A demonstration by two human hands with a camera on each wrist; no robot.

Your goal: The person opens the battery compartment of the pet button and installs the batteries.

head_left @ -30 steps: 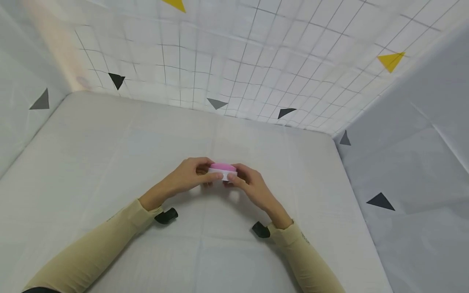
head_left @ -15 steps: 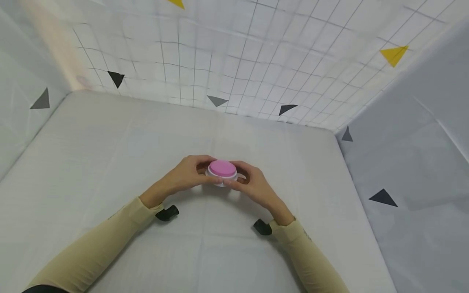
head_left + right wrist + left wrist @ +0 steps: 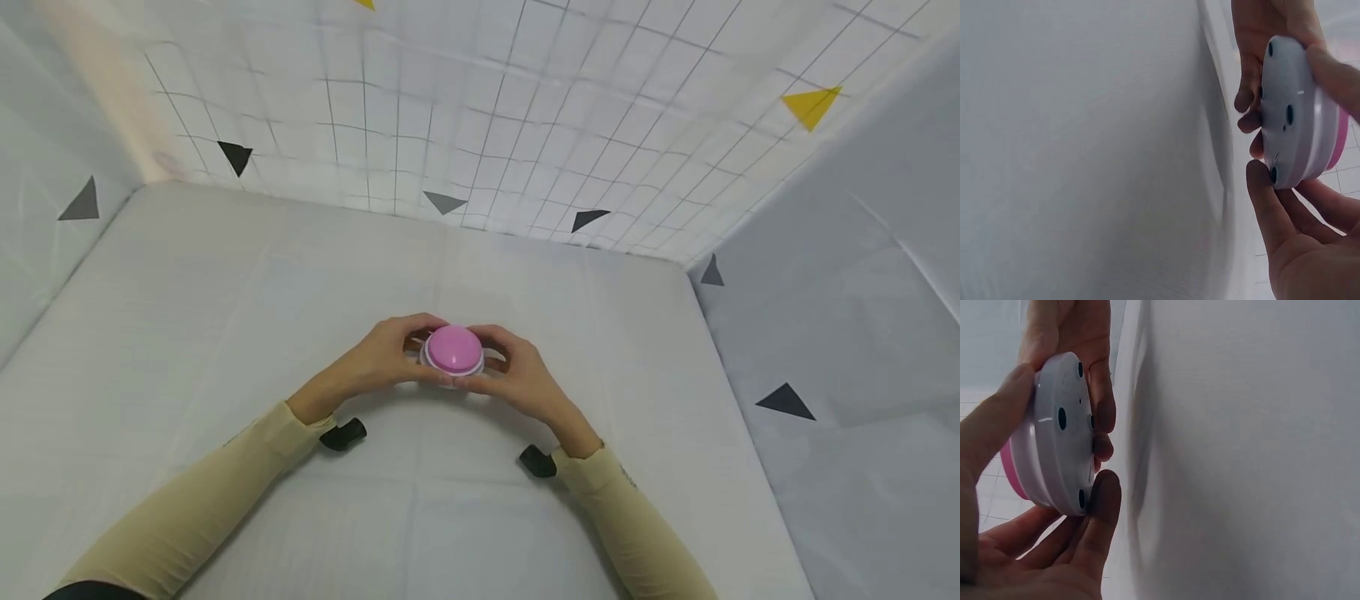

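Observation:
Between both hands is a round push button [image 3: 455, 349] with a pink domed top and a white base. My left hand [image 3: 381, 358] grips its left side, thumb along the near rim and fingers curled round behind. On the other side my right hand [image 3: 525, 379] holds it the same way, the two thumbs almost meeting at the front. The left wrist view shows the white underside [image 3: 1072, 434] with several dark round holes, raised off the surface. Fingers of the left hand [image 3: 1079, 556] reach under its edge. In the right wrist view, fingertips of the right hand [image 3: 1310, 259] touch the underside.
A white cloth-like surface [image 3: 300, 517] lies under the hands. Behind it rises a white wall [image 3: 480, 108] with a line grid and black, grey and yellow triangles. A grey side wall [image 3: 847, 333] stands at the right. Black camera mounts [image 3: 343, 434] sit at both wrists.
Both hands have tilted the button so its pink top, first seen nearly edge-on, now faces the head camera. The grip looks much the same, and the arms have barely moved.

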